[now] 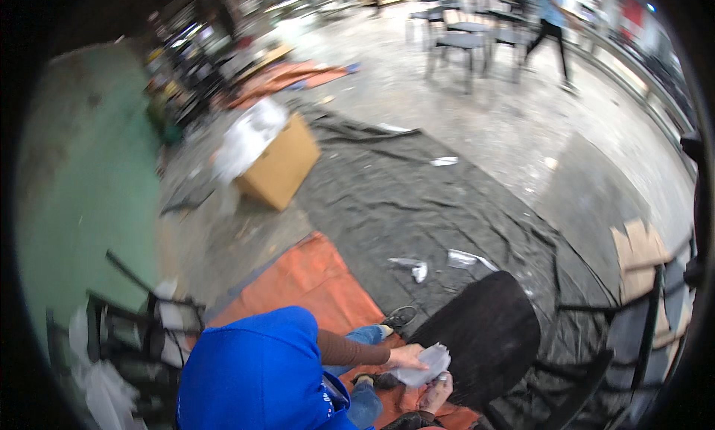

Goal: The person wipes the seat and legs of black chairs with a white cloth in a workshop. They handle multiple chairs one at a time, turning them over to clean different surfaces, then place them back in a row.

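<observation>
Close in front at the lower left, a person in a blue hooded garment (246, 370) and jeans bends forward. That person's brown-sleeved hand (408, 358) grips a crumpled, whitish, see-through piece that looks like plastic film (426, 372). A second hand (438, 391) with a dark cuff holds the film's lower side; its arm runs off the lower edge. Its position fits the same person, though the cut-off arm leaves this uncertain. Beside both hands lies a large black panel (484, 337) with rounded corners. I cannot make out any hand that is surely mine.
Orange sheeting (313, 277) and a wrinkled dark tarp (417, 184) cover the floor, with white scraps (413, 268) on it. A cardboard box (283, 166) stuffed with white wrapping stands beyond. Dark chair frames (141, 318) crowd the left; more chair parts (633, 333) lie right. Someone walks (551, 28) far off.
</observation>
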`<state>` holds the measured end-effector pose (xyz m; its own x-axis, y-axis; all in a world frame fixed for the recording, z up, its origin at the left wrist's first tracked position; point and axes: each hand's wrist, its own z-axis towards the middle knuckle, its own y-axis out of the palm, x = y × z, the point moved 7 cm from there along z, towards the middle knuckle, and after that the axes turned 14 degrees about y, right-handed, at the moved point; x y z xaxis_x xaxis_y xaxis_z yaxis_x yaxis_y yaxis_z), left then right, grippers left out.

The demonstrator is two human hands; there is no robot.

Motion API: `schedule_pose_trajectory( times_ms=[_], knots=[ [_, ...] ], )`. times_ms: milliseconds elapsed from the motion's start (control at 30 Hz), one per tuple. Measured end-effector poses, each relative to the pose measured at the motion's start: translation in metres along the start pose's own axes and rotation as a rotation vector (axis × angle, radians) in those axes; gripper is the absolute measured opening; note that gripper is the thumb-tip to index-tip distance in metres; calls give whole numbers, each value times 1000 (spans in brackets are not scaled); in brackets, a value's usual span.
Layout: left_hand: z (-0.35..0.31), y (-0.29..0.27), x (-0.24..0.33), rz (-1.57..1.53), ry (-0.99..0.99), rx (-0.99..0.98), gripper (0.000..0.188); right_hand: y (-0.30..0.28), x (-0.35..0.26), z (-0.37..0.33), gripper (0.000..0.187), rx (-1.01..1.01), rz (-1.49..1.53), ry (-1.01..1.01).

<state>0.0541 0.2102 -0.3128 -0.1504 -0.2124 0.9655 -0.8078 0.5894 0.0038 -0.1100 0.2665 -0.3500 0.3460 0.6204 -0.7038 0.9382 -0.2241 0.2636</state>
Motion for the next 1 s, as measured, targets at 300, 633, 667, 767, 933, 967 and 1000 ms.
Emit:
schedule_pose_trajectory(
  times_ms=[300, 633, 667, 767, 933, 967, 1000],
  knots=[
    [-77, -115, -109, 209, -319, 880, 38, 21, -60, 148, 63, 661, -1087, -199],
    [-108, 17, -149, -195, -242, 1197, 37, 43, -51, 177, 65, 944, -1532, -371],
    [-103, 28, -146, -262, -399, 1136, 36, 46, -49, 176, 66, 855, -1432, -438],
    [-78, 34, -124, -333, -629, 1072, 32, 48, -47, 177, 67, 839, -1486, -324],
    [-39, 10, -109, -347, -261, 1077, 42, 60, -56, 172, 65, 873, -1437, -336],
    [-43, 15, -112, -348, -294, 1018, 45, 60, -57, 172, 65, 872, -1450, -331],
    [-49, 9, -107, -221, -193, 1067, 45, 59, -56, 172, 65, 877, -1472, -302]
  ],
)
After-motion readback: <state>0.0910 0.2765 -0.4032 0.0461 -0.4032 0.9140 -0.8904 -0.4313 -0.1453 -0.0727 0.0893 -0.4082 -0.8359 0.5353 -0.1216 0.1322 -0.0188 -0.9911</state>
